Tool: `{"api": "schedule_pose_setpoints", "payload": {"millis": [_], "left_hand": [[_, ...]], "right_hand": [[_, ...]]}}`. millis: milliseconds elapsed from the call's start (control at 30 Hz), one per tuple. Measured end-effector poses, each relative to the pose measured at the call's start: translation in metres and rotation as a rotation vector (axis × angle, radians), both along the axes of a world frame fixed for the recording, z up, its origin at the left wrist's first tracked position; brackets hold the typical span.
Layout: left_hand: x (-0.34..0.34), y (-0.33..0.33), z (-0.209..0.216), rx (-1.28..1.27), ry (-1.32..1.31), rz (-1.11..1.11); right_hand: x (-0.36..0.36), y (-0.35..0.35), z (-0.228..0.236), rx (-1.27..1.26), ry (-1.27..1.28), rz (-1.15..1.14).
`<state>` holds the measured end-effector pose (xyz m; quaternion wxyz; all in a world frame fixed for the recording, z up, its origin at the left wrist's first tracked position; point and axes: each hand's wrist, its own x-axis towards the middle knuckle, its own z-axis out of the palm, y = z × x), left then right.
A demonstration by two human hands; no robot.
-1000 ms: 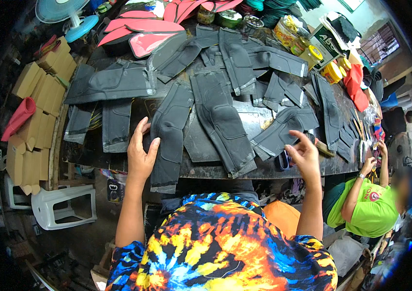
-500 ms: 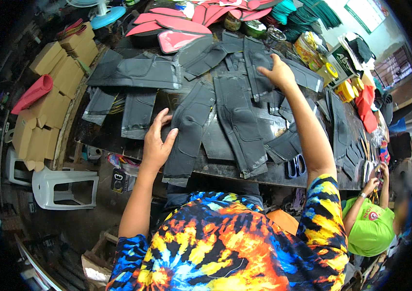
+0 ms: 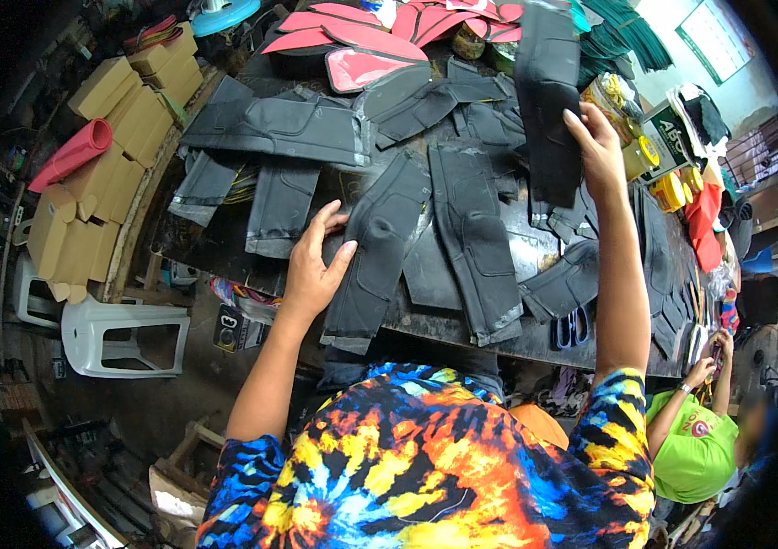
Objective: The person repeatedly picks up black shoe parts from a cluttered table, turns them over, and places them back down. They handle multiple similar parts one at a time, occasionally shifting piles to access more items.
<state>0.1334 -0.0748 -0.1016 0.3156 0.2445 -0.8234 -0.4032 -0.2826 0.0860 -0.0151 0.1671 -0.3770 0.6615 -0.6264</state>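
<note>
My right hand (image 3: 599, 151) grips the edge of a long black padded fabric panel (image 3: 549, 105), which is raised upright above the far right part of the table. My left hand (image 3: 316, 265) has its fingers apart, beside a black shaped panel (image 3: 381, 242) with a stitched curve; the fingertips are at its left edge, and I cannot tell whether they press on it. Just right of that panel lies a similar bent panel (image 3: 471, 238). A wide dark panel (image 3: 288, 128) lies at the left, over other pieces.
Pink and black cut pieces (image 3: 370, 41) pile up at the far side. Yellow-lidded jars (image 3: 668, 192) stand at the right. Scissors with dark blue handles (image 3: 572, 327) lie near the front edge. Cardboard boxes (image 3: 123, 151) and a white plastic stool (image 3: 123, 339) are left; a green-shirted person (image 3: 695, 448) works at right.
My right hand, open over the far panels before, has taken hold of one and lifted it, shifting right. My left hand stays by the same panel. The whole view has shifted slightly.
</note>
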Motion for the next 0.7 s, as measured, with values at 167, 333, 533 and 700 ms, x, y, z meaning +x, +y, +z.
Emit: {"api": "schedule_pose_setpoints", "payload": {"millis": [167,333,533,700], "left_hand": [[0.001,-0.001,0.001,0.013,-0.022,0.007],[0.002,-0.002,-0.001,-0.039,-0.057,0.017],[0.001,-0.001,-0.001,-0.061,-0.102,0.039],[0.000,-0.001,-0.001,-0.084,-0.095,0.027]], "right_hand": [[0.037,0.039,0.023,-0.050,0.065,0.048],[0.057,0.050,0.020,-0.248,-0.380,0.235],[0.105,0.050,-0.024,0.413,-0.239,0.241],[0.081,0.067,-0.047,0.498,0.083,0.101]]}}
